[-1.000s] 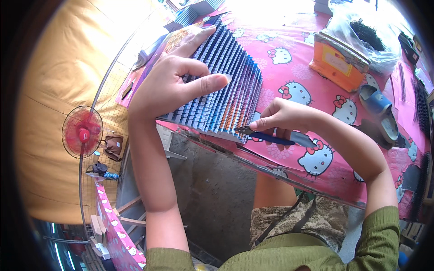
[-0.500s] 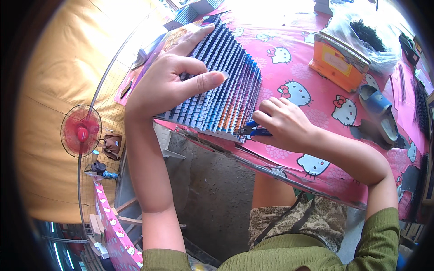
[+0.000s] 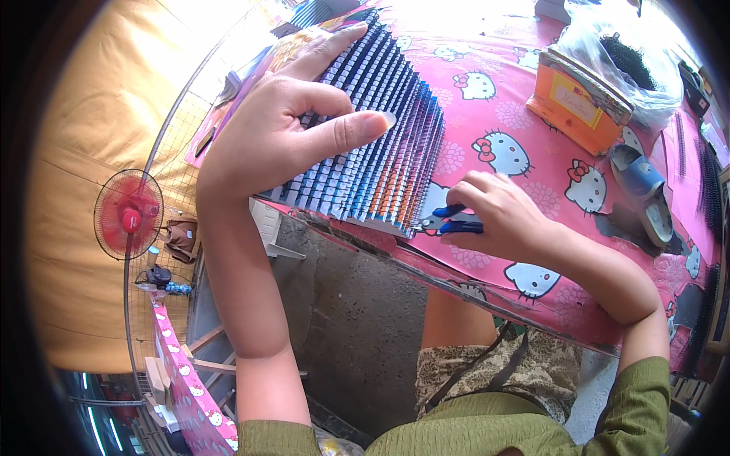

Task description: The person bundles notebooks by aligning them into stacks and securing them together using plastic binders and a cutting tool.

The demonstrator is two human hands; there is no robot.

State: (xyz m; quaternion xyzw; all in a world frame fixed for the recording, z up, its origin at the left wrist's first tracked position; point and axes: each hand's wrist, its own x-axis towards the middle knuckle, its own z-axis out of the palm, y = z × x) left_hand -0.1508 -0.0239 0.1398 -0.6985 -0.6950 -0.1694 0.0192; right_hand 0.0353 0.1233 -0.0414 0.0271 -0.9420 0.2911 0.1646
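A tall stack of coil-bound notebooks [image 3: 380, 125] stands at the table's front edge, its rows of dark coils facing me and shading to blue and orange on the right. My left hand [image 3: 285, 133] lies over the stack's left side, index finger stretched to the far end, thumb reaching across the coils, other fingers partly hidden. In my right hand [image 3: 498, 205] is a pair of small blue-handled cutting pliers [image 3: 460, 226]. Its handles are spread, and the jaws point at the stack's lower right corner, close by the coil ends. Whether they touch cannot be made out.
The pink patterned tablecloth [image 3: 487, 121] is torn at the right, near blue-grey slippers [image 3: 642, 186]. Behind them stand an orange box [image 3: 574, 102] and a clear plastic bag [image 3: 646, 95] holding black coils. A red fan [image 3: 129, 216] is beyond the wire grid at left.
My right hand has drawn the pliers slightly right, away from the stack's corner, and their handles have spread wider. My left hand stays on the stack. The view has shifted a little.
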